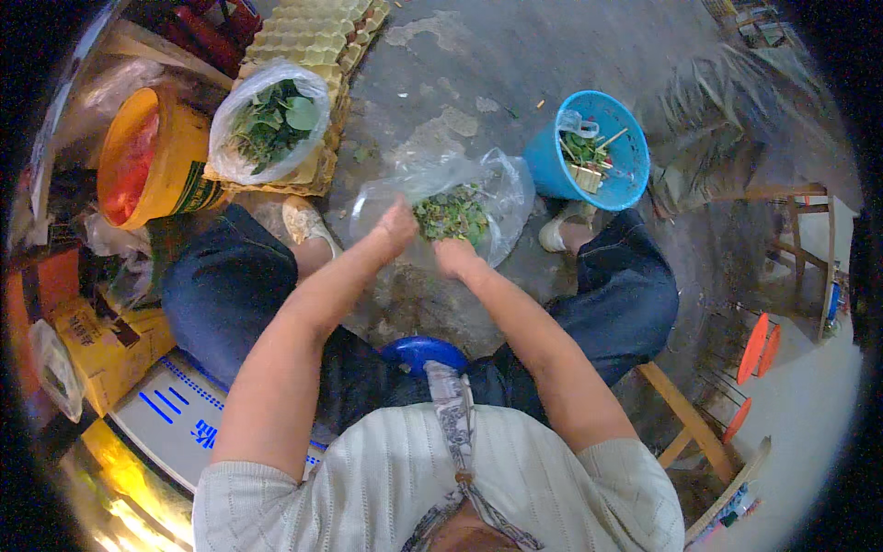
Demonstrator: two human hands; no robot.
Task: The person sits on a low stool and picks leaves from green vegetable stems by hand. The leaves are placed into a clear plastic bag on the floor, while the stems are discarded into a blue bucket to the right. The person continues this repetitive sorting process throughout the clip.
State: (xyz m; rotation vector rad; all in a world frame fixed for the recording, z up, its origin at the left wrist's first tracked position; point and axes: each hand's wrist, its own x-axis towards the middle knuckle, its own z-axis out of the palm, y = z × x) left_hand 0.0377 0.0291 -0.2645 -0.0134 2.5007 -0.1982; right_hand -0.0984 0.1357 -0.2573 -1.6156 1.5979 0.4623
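On the floor between my feet lies a clear plastic bag (510, 200), spread wide, with a heap of chopped-looking green leaves (452, 212) inside. My left hand (400, 228) is curled at the left edge of the leaves, over the plastic; it is blurred, and its grip does not show. My right hand (457, 259) reaches into the near side of the heap, its fingertips hidden by leaves. Beyond my left foot, a second plastic bag (219, 141) stands upright, full of larger leafy greens (276, 124).
A blue bin (545, 162) holding stems and scraps stands by my right shoe (555, 234). Egg trays (296, 34) lie under the second bag. To the left are a yellow bucket (183, 162) with red contents and a cardboard box (114, 345). A blue stool (424, 353) shows beneath me.
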